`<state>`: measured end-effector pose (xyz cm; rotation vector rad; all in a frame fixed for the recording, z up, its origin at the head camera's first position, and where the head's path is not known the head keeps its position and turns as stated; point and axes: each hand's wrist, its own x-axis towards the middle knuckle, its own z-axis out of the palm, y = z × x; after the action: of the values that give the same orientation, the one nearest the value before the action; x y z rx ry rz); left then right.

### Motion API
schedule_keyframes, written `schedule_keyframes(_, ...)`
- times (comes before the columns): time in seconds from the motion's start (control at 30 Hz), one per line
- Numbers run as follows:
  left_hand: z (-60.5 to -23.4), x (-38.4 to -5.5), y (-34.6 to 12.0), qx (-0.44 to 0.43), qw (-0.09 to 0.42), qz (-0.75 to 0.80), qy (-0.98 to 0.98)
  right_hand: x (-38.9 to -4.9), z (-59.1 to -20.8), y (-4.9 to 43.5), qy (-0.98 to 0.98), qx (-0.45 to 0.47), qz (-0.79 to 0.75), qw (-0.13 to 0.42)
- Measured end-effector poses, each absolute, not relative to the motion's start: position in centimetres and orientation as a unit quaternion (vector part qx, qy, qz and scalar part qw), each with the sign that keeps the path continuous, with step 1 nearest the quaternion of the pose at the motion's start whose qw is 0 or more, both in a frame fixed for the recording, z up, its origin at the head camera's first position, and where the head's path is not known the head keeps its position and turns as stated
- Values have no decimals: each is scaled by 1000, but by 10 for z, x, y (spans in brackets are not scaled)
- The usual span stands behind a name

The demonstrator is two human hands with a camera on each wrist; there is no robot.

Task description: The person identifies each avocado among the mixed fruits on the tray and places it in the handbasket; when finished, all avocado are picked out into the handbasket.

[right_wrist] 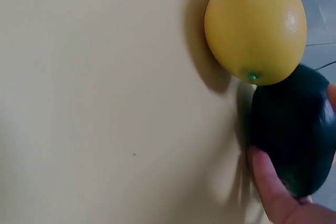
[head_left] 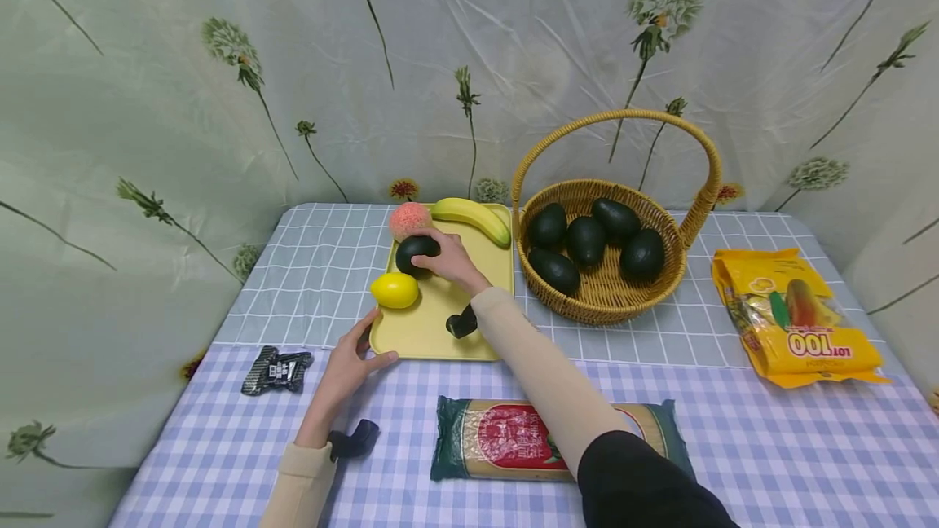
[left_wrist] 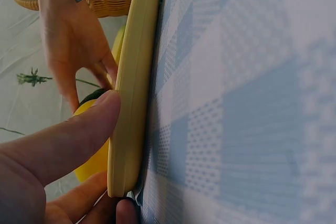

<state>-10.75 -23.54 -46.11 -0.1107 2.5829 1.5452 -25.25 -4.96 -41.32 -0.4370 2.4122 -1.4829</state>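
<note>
My right hand [head_left: 449, 257] grips a dark green avocado [right_wrist: 294, 129] at the left side of a pale yellow tray [head_left: 469, 267]. Thumb and fingers lie on either side of the fruit. A yellow lemon [head_left: 394, 290] sits just in front of the avocado, close against it in the right wrist view. Behind it are a pink peach [head_left: 409, 221] and a banana [head_left: 473, 218] on the tray. My left hand [head_left: 349, 369] holds the tray's near left corner, with its thumb [left_wrist: 86, 132] on the front rim and its other fingers round the left side.
A wicker basket [head_left: 605, 312] with a tall handle holds several avocados right of the tray. Under my right forearm lies a noodle pack [head_left: 506, 438]. A black wrapped packet [head_left: 275, 371] lies at left, a yellow snack bag [head_left: 800, 324] at right. A floral curtain [head_left: 440, 63] hangs behind.
</note>
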Motion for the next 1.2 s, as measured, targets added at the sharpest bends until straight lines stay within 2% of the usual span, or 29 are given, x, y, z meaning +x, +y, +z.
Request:
schedule_keyframes(0.17,-460,-107,-235,-38,65,514,854,-254,-416,-43,824,-133,-539,110)
schedule_keyframes(0.4,-459,-108,-235,-40,63,513,855,-250,-402,-25,792,-184,-575,94)
schedule_keyframes(0.93,-458,-107,-234,-40,66,515,854,-221,-356,55,742,-281,-585,165)
schedule_keyframes(1.2,-460,-108,-234,-29,60,509,858,-208,-350,120,764,-286,-555,165)
